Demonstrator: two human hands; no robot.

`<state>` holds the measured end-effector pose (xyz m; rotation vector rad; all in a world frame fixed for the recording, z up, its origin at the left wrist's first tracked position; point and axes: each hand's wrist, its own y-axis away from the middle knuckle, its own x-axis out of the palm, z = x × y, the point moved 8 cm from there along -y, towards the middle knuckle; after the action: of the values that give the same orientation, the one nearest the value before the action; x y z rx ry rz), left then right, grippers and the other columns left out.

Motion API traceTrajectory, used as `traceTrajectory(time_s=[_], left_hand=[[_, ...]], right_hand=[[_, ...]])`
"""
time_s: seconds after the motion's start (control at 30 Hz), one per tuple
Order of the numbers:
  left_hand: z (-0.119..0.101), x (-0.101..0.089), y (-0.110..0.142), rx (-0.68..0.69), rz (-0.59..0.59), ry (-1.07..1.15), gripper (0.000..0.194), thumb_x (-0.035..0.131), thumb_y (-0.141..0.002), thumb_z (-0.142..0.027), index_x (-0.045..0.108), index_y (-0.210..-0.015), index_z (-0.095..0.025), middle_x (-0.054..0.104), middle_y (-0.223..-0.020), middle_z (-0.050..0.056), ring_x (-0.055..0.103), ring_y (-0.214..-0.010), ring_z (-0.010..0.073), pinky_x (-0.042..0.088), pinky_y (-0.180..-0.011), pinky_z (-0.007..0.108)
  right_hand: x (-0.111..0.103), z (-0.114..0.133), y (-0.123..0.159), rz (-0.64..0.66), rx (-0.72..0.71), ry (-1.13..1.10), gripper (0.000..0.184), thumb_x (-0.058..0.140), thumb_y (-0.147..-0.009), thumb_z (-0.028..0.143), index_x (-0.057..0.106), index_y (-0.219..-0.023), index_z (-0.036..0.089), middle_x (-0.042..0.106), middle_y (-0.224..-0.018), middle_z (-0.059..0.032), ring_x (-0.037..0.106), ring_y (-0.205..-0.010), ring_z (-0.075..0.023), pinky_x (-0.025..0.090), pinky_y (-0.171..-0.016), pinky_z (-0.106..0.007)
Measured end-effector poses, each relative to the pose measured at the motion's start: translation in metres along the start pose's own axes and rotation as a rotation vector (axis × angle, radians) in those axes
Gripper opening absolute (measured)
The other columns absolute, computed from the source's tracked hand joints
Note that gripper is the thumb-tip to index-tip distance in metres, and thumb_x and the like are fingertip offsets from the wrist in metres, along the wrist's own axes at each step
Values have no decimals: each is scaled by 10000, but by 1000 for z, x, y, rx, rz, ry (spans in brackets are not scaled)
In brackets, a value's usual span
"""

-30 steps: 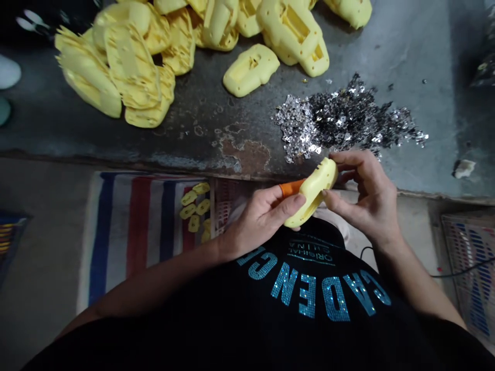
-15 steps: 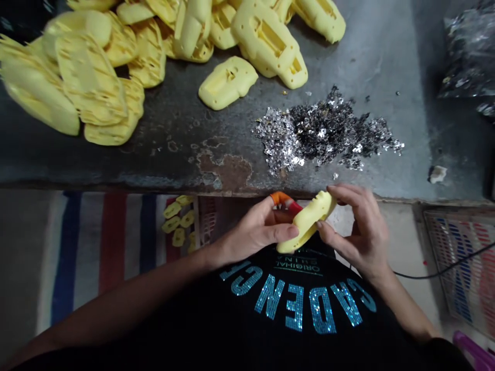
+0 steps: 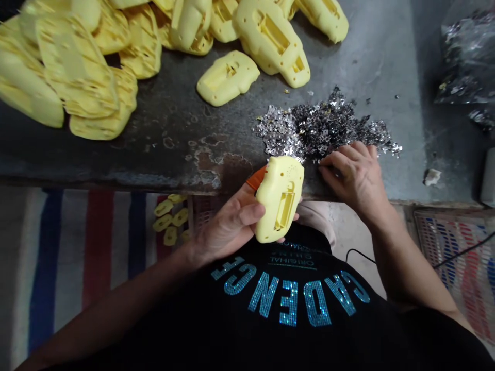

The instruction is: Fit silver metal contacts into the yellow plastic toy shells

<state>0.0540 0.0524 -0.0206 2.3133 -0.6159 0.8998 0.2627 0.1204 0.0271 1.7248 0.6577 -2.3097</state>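
lengthwise, yellow plastic shell (image 3: pixel 279 200), pointing away, left hand (image 3: pixel 228 221)

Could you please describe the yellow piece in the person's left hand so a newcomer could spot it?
At the near edge of the dark metal bench, below a pile of silver flakes, the left hand holds a yellow moulded piece. Unlike those lying on the bench, it is held up, its rectangular slot in view.
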Motion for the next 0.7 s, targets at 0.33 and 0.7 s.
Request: traceTrajectory(time_s=[0.33, 0.7], left_hand=[[-6, 6, -4, 74, -81, 51, 693, 1027, -848, -560, 772, -1411, -247, 860, -1338, 128, 796, -1322, 387, 735, -1020, 490], [5, 0, -9, 90, -92, 71, 814, 982, -876, -647, 698, -1516, -233, 855, -1356, 149, 833, -1241, 366, 739, -939, 421]], right_hand=[[-9, -16, 19, -33, 116, 43, 158, 652, -1096, 316, 736, -970, 271, 783, -948, -69, 616, -971, -315, 397, -897, -487], [-4, 8, 14, 18, -76, -86, 152, 679, -1124, 315, 800, -1035, 292, 789, -951, -40, 654, -943, -278, 455, -866, -465]])
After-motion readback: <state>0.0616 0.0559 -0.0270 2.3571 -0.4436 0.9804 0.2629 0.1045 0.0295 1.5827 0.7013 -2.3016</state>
